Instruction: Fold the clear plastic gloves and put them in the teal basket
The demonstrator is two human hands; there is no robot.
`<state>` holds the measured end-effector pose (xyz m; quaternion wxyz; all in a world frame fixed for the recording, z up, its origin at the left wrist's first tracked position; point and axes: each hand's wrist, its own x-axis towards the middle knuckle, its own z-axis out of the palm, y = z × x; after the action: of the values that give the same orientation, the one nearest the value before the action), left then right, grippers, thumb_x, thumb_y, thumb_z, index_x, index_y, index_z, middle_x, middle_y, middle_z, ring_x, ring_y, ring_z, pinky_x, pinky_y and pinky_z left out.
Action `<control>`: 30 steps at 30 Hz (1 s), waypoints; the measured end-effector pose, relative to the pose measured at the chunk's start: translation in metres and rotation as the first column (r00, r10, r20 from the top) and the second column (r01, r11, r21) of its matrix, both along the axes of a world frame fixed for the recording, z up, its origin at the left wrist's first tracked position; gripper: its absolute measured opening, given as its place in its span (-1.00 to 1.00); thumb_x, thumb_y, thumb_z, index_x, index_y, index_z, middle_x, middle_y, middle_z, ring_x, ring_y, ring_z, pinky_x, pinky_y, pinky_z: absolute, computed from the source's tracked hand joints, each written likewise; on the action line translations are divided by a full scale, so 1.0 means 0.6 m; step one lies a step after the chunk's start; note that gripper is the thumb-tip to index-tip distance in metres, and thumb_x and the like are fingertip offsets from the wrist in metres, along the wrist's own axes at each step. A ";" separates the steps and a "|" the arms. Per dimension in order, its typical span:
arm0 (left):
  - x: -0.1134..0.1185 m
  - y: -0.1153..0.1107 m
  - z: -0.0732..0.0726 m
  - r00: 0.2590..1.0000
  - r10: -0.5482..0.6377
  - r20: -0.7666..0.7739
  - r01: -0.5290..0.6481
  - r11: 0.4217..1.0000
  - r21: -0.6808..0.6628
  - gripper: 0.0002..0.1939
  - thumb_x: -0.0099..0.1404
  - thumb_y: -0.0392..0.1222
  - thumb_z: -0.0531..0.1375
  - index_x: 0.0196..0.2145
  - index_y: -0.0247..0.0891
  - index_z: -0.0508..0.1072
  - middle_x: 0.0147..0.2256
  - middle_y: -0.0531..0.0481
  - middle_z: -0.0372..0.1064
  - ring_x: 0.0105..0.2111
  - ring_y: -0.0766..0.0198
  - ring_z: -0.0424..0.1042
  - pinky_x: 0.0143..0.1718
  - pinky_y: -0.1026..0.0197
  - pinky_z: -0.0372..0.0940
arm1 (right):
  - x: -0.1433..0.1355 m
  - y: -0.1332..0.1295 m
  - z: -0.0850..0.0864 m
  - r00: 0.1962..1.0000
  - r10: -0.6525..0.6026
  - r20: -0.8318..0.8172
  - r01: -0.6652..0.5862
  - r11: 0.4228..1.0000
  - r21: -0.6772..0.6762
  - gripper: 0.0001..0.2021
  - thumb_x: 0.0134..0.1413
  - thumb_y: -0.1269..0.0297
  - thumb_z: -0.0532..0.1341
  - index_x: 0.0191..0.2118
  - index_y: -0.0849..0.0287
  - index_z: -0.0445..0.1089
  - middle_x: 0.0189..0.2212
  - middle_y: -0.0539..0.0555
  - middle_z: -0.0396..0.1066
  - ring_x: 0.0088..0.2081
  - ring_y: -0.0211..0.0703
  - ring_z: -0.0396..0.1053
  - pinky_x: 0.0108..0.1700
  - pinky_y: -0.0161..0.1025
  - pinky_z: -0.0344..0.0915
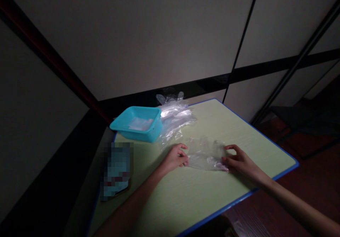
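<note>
A clear disposable plastic glove [203, 159] lies on the pale green table, its finger parts pointing away from me. My left hand [175, 157] pinches its left edge, thumb and fingers curled together. At the right edge, my right hand [240, 162] has its thumb and finger closed on the thin plastic near the cuff side. Just behind my left hand spreads a loose pile of similar clear gloves [176, 118], overlapping and shiny. Some of their fingers stick up at the table's back edge.
A turquoise plastic basin [140, 135] with clear or white plastic inside stands at the back left. A blurred-out flat object [117, 171] lies by the left edge. The table [164, 205] has a blue rim and stands near cabinet panels [159, 45]. A dark chair [297, 123] is at right.
</note>
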<state>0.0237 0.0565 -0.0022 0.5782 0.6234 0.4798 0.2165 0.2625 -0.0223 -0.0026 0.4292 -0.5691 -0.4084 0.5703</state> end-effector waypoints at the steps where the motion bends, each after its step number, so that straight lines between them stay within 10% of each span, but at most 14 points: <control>1: 0.001 0.000 0.002 1.000 0.002 -0.006 -0.002 1.000 -0.002 -0.71 -0.03 -0.42 0.10 -0.28 -0.29 0.22 -0.65 0.19 0.29 -0.64 0.39 0.37 -0.67 0.45 0.13 | 0.003 -0.002 -0.004 1.000 -0.007 0.026 0.007 1.000 0.022 -0.48 -0.24 0.11 0.28 -0.19 0.12 0.00 -0.60 -0.12 0.32 -0.59 -0.27 0.31 -0.57 -0.34 0.22; 11: 0.010 0.000 0.003 0.996 0.031 -0.081 -0.032 0.999 -0.008 -0.69 0.02 -0.44 0.07 -0.23 -0.28 0.19 -0.60 0.19 0.28 -0.67 0.41 0.37 -0.74 0.50 0.08 | 0.013 -0.013 -0.019 0.940 -0.037 0.340 -0.049 0.969 0.242 -0.55 -0.07 0.22 0.14 -0.08 0.12 -0.08 -0.48 -0.06 0.26 -0.61 -0.26 0.31 -0.60 -0.31 0.24; 18: 0.006 -0.011 0.012 0.981 0.158 -0.111 -0.134 0.971 0.198 -0.66 0.06 -0.33 0.13 -0.17 -0.26 0.19 -0.29 -0.01 0.34 -0.41 0.26 0.45 -0.49 0.28 0.32 | -0.001 -0.043 0.010 0.553 -0.163 0.817 -0.367 0.833 0.414 -0.71 0.12 0.24 -0.01 -0.05 0.21 0.14 -0.17 0.22 0.29 -0.19 -0.08 0.34 -0.17 -0.14 0.32; 20: 0.010 -0.026 0.022 0.974 0.167 -0.150 -0.096 0.913 0.397 -0.68 0.09 -0.33 0.12 -0.16 -0.24 0.23 -0.12 -0.08 0.28 -0.16 0.19 0.36 -0.18 0.16 0.29 | -0.014 -0.050 0.010 0.428 -0.156 0.890 -0.492 0.786 0.374 -0.56 0.12 0.19 0.01 0.10 0.23 0.05 0.04 0.27 0.17 0.02 0.00 0.20 0.01 -0.06 0.21; 23: 0.024 -0.052 0.030 0.923 0.031 -0.383 0.262 0.678 0.687 -0.58 0.17 -0.25 0.08 0.01 -0.27 0.18 0.11 -0.13 0.06 0.13 0.14 0.02 0.10 0.10 0.02 | -0.030 -0.054 -0.005 0.244 -0.190 0.951 -0.614 0.729 0.303 -0.31 0.10 0.05 0.02 0.24 0.29 -0.25 0.19 0.30 -0.08 0.17 0.08 -0.06 0.12 0.09 0.00; 26: 0.039 -0.066 0.021 0.784 -0.073 -0.616 0.568 0.482 0.667 -0.43 0.27 -0.07 -0.02 0.16 -0.36 -0.03 0.21 -0.15 -0.20 0.21 0.19 -0.25 0.17 0.12 -0.14 | -0.037 -0.055 -0.024 0.147 -0.220 0.964 -0.661 0.703 0.261 -0.21 0.09 -0.04 -0.02 0.24 0.34 -0.42 0.20 0.33 -0.18 0.20 0.08 -0.16 0.13 0.11 -0.04; 30: 0.042 -0.064 -0.005 0.708 -0.078 -0.702 0.657 0.438 0.613 -0.38 0.31 0.05 -0.14 0.19 -0.39 -0.12 0.22 -0.16 -0.28 0.21 0.20 -0.33 0.18 0.13 -0.21 | -0.037 -0.058 -0.038 0.107 -0.238 0.965 -0.679 0.692 0.246 -0.18 0.09 -0.08 -0.04 0.24 0.38 -0.44 0.20 0.35 -0.20 0.20 0.09 -0.19 0.12 0.10 -0.02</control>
<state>0.0488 0.0184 -0.0052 0.0654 0.9462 0.3077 0.0763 0.2402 -0.0572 -0.0251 0.1221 -0.5203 -0.8425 -0.0674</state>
